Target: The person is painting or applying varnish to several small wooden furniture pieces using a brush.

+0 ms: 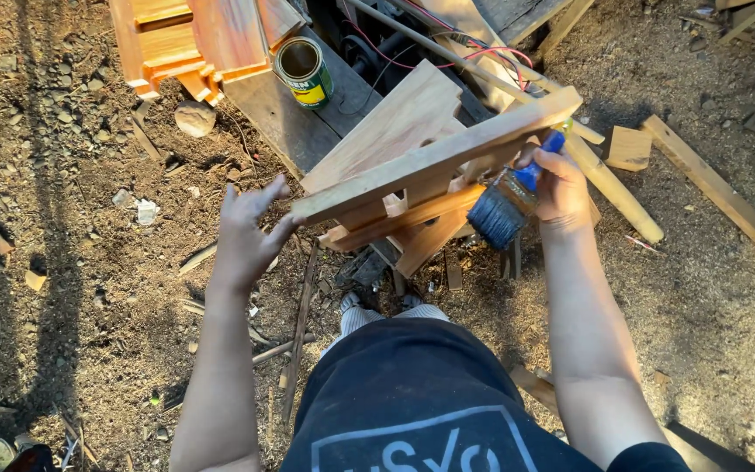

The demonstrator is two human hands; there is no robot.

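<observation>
The dirt ground (72,262) spreads under everything, strewn with sawdust, stones and wood scraps, well below both hands. Above and beyond the hands lies a dark plank (294,118), and on it, up and to the right of the left hand, stands an open paint can (303,70) tipped on its side. Further up from that hand sits a stack of orange-stained wooden pieces (190,39).

Between the two hands is the unfinished wooden frame (421,162), a tilted assembly of pale boards and braces held in the air. Its lower left corner touches the left hand (251,232), whose grip is released: the fingers are spread and the palm presses against the board edge rather than closing round it. The frame's upper right end reaches just above the right hand.

The right hand (561,188) has its grip clenched on the blue handle of a paintbrush (504,205), whose dark bristles point down and to the left of that hand, just under the frame's underside. Whether the bristles touch the wood cannot be told.

A long round wooden pole (613,188) runs just right of the right hand, and a loose batten (727,197) lies well apart, further right.
</observation>
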